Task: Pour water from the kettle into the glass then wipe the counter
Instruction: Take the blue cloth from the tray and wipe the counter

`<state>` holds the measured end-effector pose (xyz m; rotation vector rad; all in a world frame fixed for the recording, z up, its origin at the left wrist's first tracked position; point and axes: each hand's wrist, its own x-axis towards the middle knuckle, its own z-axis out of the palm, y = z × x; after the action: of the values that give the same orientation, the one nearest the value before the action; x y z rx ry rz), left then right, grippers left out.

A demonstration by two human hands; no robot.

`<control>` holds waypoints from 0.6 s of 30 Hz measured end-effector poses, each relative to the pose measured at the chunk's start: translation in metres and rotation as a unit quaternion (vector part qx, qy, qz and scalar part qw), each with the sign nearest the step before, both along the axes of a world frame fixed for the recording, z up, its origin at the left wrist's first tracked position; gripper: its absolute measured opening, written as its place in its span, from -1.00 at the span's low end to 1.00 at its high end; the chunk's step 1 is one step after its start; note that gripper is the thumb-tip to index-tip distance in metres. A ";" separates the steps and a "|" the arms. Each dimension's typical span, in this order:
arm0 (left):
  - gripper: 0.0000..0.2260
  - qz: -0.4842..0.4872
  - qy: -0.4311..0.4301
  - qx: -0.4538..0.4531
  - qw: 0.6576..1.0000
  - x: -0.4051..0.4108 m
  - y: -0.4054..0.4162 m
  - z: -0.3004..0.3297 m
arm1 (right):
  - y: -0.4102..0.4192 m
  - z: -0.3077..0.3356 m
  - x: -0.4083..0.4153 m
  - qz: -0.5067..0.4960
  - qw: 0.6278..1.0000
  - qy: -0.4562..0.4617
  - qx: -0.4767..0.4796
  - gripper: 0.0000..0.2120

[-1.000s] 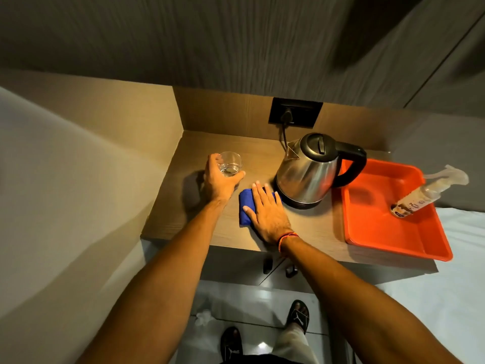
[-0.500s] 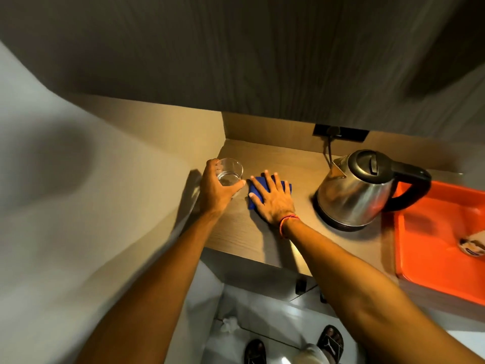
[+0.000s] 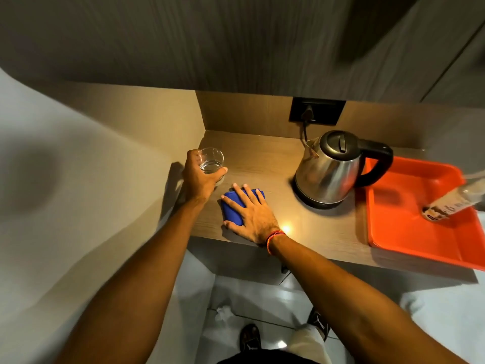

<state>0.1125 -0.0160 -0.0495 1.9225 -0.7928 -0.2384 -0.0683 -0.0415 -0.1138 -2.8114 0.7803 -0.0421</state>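
My left hand (image 3: 198, 177) grips a clear glass (image 3: 211, 161) with some water in it, held at the left end of the wooden counter (image 3: 262, 158). My right hand (image 3: 252, 214) lies flat, fingers spread, pressing a folded blue cloth (image 3: 233, 210) onto the counter near its front edge. The steel kettle (image 3: 328, 172) with a black lid and handle stands on its base to the right, plugged into the wall socket (image 3: 316, 111) behind it.
An orange tray (image 3: 409, 232) at the counter's right end holds a tilted spray bottle (image 3: 454, 203). A side wall closes the counter's left end and dark cabinets hang above. Below the front edge are the floor and my feet.
My right hand has slid the blue cloth back toward the counter's front edge. The left hand keeps hold of the glass near the left wall. The camera view has shifted.
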 end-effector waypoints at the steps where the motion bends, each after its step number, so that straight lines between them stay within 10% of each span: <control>1: -0.26 -0.003 0.001 0.000 1.000 -0.002 -0.001 0.000 | 0.002 -0.001 -0.007 0.002 1.000 -0.002 -0.002 -0.27; 18: -0.25 -0.045 0.010 -0.015 0.999 -0.023 0.003 0.010 | -0.048 0.017 -0.017 -0.205 0.977 0.007 0.057 -0.23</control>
<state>0.0891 -0.0125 -0.0393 1.8555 -0.8651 -0.2983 -0.0850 -0.0895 -0.0972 -2.5001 1.3076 -0.0429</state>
